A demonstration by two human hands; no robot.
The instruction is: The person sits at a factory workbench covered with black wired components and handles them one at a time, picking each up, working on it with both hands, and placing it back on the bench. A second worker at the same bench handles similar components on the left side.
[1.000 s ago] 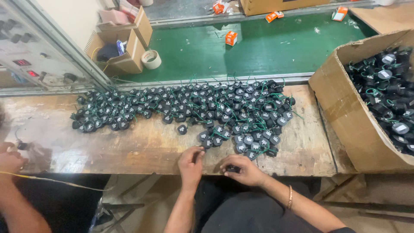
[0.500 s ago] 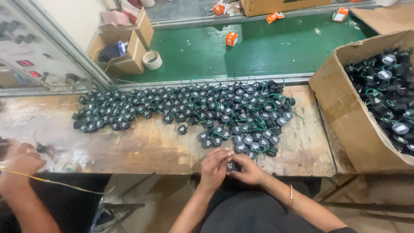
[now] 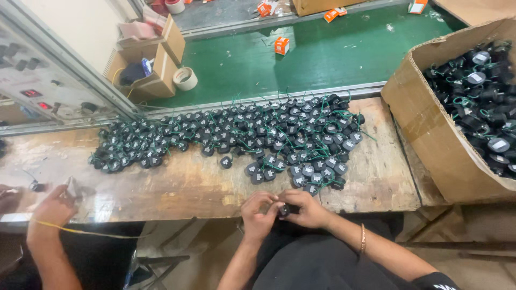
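Observation:
My left hand (image 3: 259, 213) and my right hand (image 3: 307, 210) meet at the near edge of the wooden workbench (image 3: 183, 185), fingers closed together on one small black round part (image 3: 284, 209) held between them. Just beyond my hands lies a wide spread of several identical black round parts with green wires (image 3: 252, 137), reaching across the bench top. The nearest loose ones sit a few centimetres past my right hand.
An open cardboard box (image 3: 430, 134) full of the same black parts stands at the right. A co-worker's hand (image 3: 51, 207) with a yellow wire works at the left. Behind the bench runs a green belt (image 3: 322, 59) with small orange boxes, a tape roll (image 3: 185, 78) and cardboard cartons.
My left hand has moved right along the bench edge and joined my right hand on the small black part. The co-worker's hand at the left has come further into view.

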